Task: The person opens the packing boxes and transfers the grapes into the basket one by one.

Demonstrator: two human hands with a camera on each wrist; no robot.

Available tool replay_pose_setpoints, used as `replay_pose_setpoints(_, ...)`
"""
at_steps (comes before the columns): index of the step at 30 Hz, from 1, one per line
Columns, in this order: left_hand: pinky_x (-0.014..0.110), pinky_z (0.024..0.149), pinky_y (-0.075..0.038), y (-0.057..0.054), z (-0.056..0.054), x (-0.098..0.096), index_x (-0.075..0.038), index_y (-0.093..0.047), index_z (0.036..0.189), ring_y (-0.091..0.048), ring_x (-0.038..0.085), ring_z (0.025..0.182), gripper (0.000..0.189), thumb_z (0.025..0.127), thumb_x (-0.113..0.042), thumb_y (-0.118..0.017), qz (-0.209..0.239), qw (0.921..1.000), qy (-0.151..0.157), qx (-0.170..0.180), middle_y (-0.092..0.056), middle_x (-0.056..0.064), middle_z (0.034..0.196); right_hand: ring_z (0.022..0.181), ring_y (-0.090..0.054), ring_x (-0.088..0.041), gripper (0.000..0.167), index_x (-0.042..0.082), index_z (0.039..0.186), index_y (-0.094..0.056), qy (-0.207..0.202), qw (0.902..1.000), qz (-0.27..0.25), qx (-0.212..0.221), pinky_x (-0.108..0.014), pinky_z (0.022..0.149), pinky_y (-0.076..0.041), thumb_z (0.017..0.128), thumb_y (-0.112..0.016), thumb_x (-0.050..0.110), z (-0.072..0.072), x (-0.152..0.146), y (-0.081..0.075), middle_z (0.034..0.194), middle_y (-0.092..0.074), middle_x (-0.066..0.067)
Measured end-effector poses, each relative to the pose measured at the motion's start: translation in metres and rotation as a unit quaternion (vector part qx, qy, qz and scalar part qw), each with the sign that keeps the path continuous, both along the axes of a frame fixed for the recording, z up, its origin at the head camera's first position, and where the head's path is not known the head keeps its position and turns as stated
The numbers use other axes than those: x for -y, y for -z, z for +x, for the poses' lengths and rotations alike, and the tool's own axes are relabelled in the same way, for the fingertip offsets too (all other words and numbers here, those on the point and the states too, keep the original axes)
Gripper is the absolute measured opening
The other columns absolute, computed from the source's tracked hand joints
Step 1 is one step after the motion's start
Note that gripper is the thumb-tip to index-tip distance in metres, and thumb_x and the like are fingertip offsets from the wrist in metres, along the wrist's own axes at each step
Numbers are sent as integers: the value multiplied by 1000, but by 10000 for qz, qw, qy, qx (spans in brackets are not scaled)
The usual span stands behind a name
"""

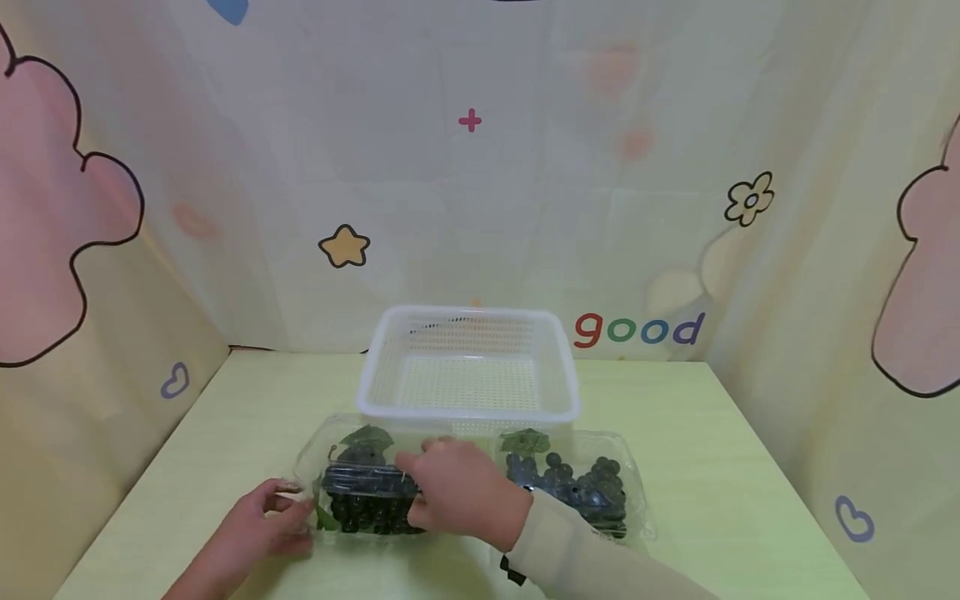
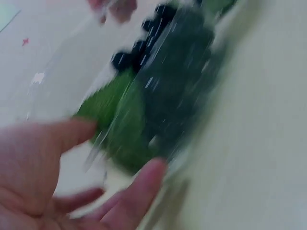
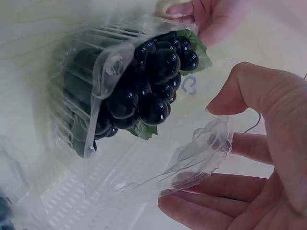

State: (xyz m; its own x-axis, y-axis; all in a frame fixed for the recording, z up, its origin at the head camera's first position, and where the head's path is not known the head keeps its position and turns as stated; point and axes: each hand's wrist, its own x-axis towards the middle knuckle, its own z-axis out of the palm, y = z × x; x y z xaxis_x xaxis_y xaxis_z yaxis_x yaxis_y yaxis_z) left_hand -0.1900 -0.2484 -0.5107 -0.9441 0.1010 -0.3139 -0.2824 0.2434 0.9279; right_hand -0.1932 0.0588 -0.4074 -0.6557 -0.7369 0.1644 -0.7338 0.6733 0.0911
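Left hand (image 1: 264, 523) toward the left edge of the surface (image 1: 735, 500), right hand (image 1: 465, 493) midway across it, thumbs held apart.

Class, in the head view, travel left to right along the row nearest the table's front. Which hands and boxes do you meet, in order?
Left hand → clear box of grapes → right hand → second clear box of grapes.

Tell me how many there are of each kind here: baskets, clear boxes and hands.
White baskets: 1
Clear plastic boxes, each with dark grapes inside: 2
Hands, one left hand and one right hand: 2
Total, not counting the grapes: 5
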Motion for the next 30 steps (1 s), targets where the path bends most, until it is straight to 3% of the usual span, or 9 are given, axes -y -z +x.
replay_pose_setpoints(4,42,73,-64,3,12,-19,8,-30,140,-76,28,75,68,100,-32,-67,285,9935,-1024,397,-66,18,100,59,-21,-7,37,17,114,-69,-105,9997,-239,22,-21,53,-18,77,-65,14,-2,-4,-6,64,-34,8)
replay_pose_setpoints(9,44,73,-64,7,25,-36,10,-25,134,-75,27,73,62,102,-28,-63,1101,9796,-1538,685,-67,18,95,60,-26,-7,39,16,116,-70,-171,9993,-331,45,-21,55,-23,78,-64,13,-4,-6,-8,68,-40,9)
replay_pose_setpoints(15,43,75,-65,6,36,-50,14,-40,121,-75,29,74,48,104,-26,-60,1440,9726,-1621,837,-69,18,89,60,-31,-6,37,15,118,-70,-165,9995,-260,102,-22,56,-28,81,-65,16,-6,-5,-9,74,-47,9)
replay_pose_setpoints(20,44,75,-65,8,37,-56,9,-36,119,-75,30,73,49,102,-28,-64,1566,9669,-1825,858,-68,18,89,58,-26,-6,38,17,119,-69,-157,9994,-236,174,-22,55,-24,81,-66,17,-7,-5,-11,72,-45,10)
replay_pose_setpoints(30,47,72,-64,6,31,-52,4,-37,111,-75,31,72,24,107,-16,-50,1188,9771,-1623,696,-67,18,85,58,-22,-7,31,15,111,-70,-277,9981,-383,386,-22,55,-20,80,-67,15,-11,-1,-16,65,-37,9)
